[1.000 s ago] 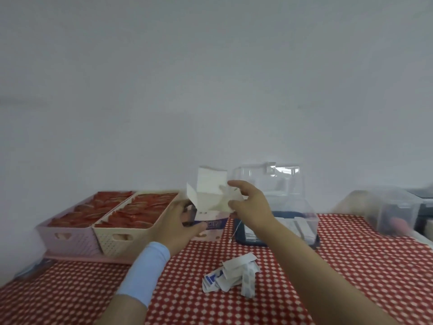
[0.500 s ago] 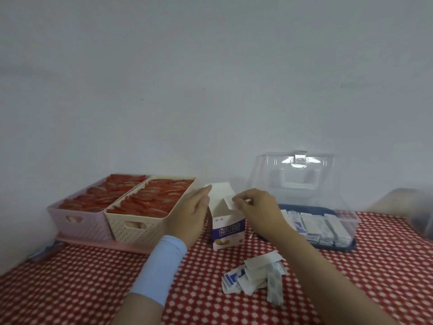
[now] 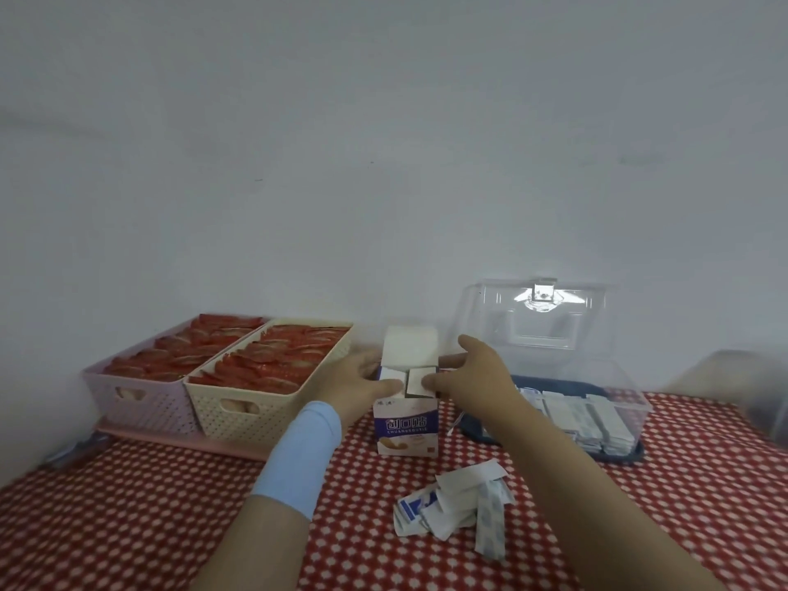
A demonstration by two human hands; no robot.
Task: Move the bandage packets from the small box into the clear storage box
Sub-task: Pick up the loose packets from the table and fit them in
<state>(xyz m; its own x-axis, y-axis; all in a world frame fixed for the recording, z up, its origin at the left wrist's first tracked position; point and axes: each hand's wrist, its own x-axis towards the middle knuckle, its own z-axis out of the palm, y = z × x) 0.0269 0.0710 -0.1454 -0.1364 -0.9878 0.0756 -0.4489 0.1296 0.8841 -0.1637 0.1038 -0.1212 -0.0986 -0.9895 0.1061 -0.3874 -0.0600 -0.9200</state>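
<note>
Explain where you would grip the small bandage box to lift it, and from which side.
Grip the small box across its printed body, below the flaps, from the front. It stands upright with flat sides; its lid flap stands open, so the top likely gives poor hold.

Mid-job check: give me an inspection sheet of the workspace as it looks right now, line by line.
Surface: table under a red-and-white checked cloth.
Job's things: small box stands upright with its back lid flap raised; loose bandage packets are heaped on the cloth in front of it; clear storage box sits to its right, lid open, with rows of stored packets inside.
Clutter: pink basket and cream basket of red items at left; blurred clear container at far right.
Hands: left hand and right hand each grip the small box's top, thumbs on its inner flaps.
Cables: nothing seen.
Surroundings: plain pale wall behind.
</note>
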